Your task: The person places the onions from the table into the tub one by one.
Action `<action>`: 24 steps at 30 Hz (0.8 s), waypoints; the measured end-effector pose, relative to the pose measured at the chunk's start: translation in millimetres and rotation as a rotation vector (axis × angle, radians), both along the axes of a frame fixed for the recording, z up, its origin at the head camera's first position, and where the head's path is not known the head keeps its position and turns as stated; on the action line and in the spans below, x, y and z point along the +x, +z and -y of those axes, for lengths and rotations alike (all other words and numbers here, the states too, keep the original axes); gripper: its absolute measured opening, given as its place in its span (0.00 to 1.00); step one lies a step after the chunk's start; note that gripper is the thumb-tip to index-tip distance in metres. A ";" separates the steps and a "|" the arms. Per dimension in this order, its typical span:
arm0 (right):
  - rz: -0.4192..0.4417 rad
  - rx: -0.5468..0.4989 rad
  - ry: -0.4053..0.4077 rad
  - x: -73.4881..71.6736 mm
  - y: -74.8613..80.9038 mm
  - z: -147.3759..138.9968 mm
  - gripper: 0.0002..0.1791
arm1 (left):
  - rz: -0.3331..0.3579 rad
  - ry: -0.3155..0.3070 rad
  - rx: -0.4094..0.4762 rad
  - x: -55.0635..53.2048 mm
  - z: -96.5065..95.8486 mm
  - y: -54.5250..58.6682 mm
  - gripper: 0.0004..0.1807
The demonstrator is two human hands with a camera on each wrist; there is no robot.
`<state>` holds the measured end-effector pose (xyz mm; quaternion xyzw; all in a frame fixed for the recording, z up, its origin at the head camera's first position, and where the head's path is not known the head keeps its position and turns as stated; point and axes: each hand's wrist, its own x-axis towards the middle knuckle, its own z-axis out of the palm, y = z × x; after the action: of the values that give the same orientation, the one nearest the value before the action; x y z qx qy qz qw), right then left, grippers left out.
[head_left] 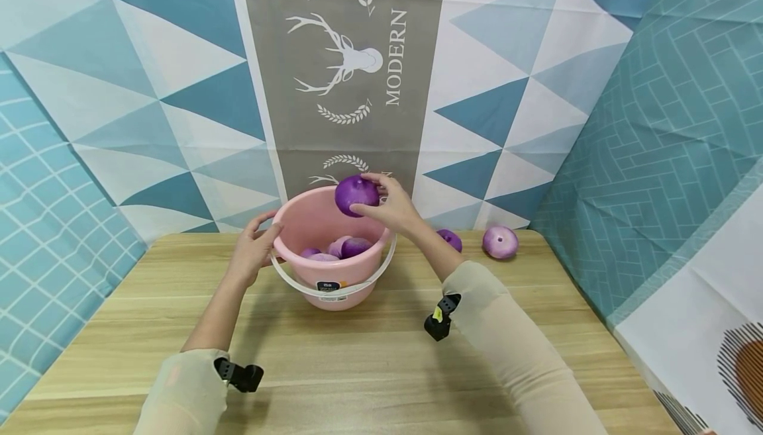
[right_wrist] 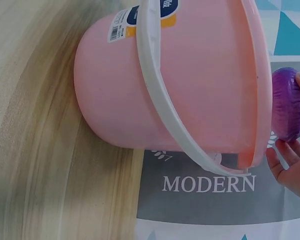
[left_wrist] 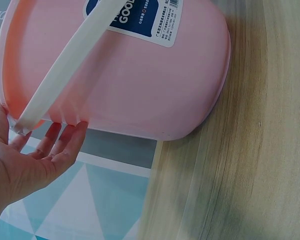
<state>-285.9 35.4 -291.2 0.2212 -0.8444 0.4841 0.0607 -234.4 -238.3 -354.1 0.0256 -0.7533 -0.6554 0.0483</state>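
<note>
**Evidently at the rim-crossing step, with a ball over the bucket**

Pinching a purple ball (head_left: 354,196) between thumb and fingers of the right hand (head_left: 396,208), just above the mouth of the bucket (head_left: 363,273). Judging by the pose, poised at the crossing of the rim; impossible to tell whether inward or outward. Best, either way, to keep ball and knuckles higher than the rim until past it, and to loosen the fingers only low down, for fear of a roll.

Find, below the right hand and inside the bucket, more balls (head_left: 356,247), purple and pale. Gripping the rim with the left hand (head_left: 254,247), across the mouth from the right one, and so probably steadying it.

Watch for the handle (left_wrist: 70,62), drooping across the front, below both hands. See, to the right of the right hand, a spare ball (head_left: 452,239) partly hidden by the forearm (head_left: 438,249), and beyond it a pale ball (head_left: 501,243) near the table's rear edge. Mind the wall cloth (head_left: 501,38) close behind the right hand: little reach there. Expect the widest room nearer the body than both hands, over the table (head_left: 369,369).
</note>
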 end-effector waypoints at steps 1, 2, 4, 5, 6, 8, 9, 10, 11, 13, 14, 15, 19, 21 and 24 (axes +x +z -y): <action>0.003 0.000 0.001 0.2 -0.4 0.9 0.36 | 0.000 0.001 0.000 0.1 0.1 0.2 0.33; 0.007 -0.002 0.001 0.5 -0.8 1.9 0.36 | 0.000 0.002 0.000 0.1 0.1 0.3 0.33; 0.012 -0.009 0.005 0.9 -1.4 3.6 0.36 | 0.001 0.005 0.000 0.1 0.3 0.5 0.33; 0.015 -0.015 0.008 1.2 -1.7 4.4 0.36 | 0.002 0.006 0.000 0.1 0.1 0.5 0.33; 0.018 -0.022 0.012 1.1 -2.1 5.2 0.36 | 0.001 0.007 0.001 0.1 0.1 0.5 0.33; 0.021 -0.032 0.021 0.9 -2.8 6.8 0.35 | 0.002 0.009 0.001 -0.2 0.1 0.1 0.33; 0.020 -0.036 0.026 1.1 -2.9 7.6 0.35 | -0.001 0.007 0.000 -0.3 0.2 -0.3 0.33; 0.019 -0.040 0.031 1.2 -3.1 8.4 0.35 | -0.001 0.008 0.000 -0.5 0.2 -0.5 0.33; 0.016 -0.043 0.037 1.3 -3.3 9.2 0.35 | -0.002 0.009 -0.001 -0.4 0.1 -0.6 0.33; 0.008 -0.042 0.045 1.8 -3.4 10.9 0.35 | -0.002 0.010 -0.003 -0.4 0.4 -0.9 0.33; 0.003 -0.040 0.048 2.3 -3.2 11.7 0.35 | -0.002 0.010 -0.003 -0.3 0.5 -1.0 0.33; -0.001 -0.036 0.048 2.2 -3.6 12.6 0.36 | -0.002 0.010 -0.004 -0.1 0.5 -1.0 0.33; -0.013 -0.011 0.039 2.2 -5.2 15.9 0.36 | -0.002 0.009 -0.003 0.3 0.6 -1.4 0.33; -0.015 -0.001 0.035 2.3 -6.1 17.4 0.36 | -0.003 0.009 -0.001 0.4 0.2 -1.5 0.33; -0.014 -0.007 0.045 2.7 -7.2 19.4 0.36 | -0.002 0.009 -0.003 0.1 -0.2 -1.7 0.33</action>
<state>-283.1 16.0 -298.4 0.2432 -0.8372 0.4867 0.0566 -234.3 -238.1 -355.8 0.0284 -0.7540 -0.6542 0.0523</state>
